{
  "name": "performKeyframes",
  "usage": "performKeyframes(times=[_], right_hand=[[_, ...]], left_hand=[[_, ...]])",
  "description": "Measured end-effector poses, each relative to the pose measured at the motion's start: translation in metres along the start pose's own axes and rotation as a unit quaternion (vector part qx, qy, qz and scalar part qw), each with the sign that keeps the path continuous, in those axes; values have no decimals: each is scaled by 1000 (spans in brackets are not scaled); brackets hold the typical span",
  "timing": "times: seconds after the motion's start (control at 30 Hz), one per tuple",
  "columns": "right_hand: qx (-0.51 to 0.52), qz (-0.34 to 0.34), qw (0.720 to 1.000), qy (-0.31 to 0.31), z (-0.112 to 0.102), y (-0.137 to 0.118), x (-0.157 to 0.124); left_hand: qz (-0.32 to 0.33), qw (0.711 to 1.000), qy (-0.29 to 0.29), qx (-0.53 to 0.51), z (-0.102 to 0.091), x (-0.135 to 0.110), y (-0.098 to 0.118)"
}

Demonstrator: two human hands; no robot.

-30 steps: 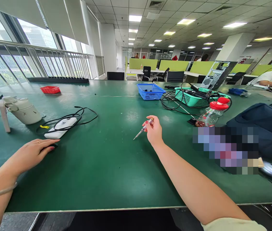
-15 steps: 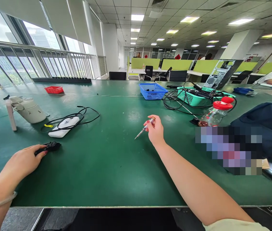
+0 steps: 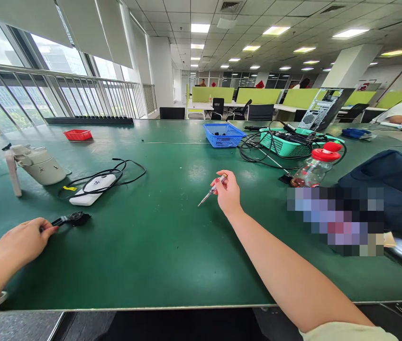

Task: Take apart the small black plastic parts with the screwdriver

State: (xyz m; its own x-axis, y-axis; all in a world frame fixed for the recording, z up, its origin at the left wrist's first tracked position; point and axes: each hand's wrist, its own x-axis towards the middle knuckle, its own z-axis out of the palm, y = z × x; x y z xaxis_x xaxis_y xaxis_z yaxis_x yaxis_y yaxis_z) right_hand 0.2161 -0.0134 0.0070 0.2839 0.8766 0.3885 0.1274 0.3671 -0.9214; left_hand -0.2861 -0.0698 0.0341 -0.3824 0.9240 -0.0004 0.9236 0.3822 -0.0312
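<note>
In the head view, my right hand [image 3: 227,192] is closed around the clear handle of a screwdriver [image 3: 207,195]. Its thin metal shaft slants down to the left, with the tip close above the table or touching it; I cannot tell which. My left hand [image 3: 26,241], at the left, pinches the near end of a black strap-like item with a round end [image 3: 76,218], possibly a wristwatch. That item lies on the green table [image 3: 144,255], its round end pointing right. Behind it sits a white power bank [image 3: 92,190] with a black cable [image 3: 135,177] looped over it.
A cream cup [image 3: 41,166] and red tray [image 3: 77,135] stand at the left. Farther back are a blue basket [image 3: 224,139] and a green basket [image 3: 281,145] full of cables. A red-lidded jar [image 3: 316,168] and dark bag [image 3: 386,194] occupy the right. Another person sits far right.
My left hand has slid left along the black item, from near its round end to its strap end, uncovering more of it. My right hand keeps the screwdriver in nearly the same pose.
</note>
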Motion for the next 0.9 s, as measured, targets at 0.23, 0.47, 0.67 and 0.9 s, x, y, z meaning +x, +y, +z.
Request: performKeyframes(times=[0.23, 0.47, 0.67, 0.9], right_hand=[[12, 9, 1000, 5, 0, -1, 0], [7, 7, 1000, 4, 0, 0, 1], [10, 10, 1000, 0, -1, -2, 1], [12, 10, 1000, -4, -1, -1, 1]], left_hand=[[160, 978, 108, -82, -9, 8, -4], [301, 952, 16, -52, -10, 18, 16], [293, 955, 22, -44, -13, 28, 3], [275, 960, 13, -40, -10, 31, 1]])
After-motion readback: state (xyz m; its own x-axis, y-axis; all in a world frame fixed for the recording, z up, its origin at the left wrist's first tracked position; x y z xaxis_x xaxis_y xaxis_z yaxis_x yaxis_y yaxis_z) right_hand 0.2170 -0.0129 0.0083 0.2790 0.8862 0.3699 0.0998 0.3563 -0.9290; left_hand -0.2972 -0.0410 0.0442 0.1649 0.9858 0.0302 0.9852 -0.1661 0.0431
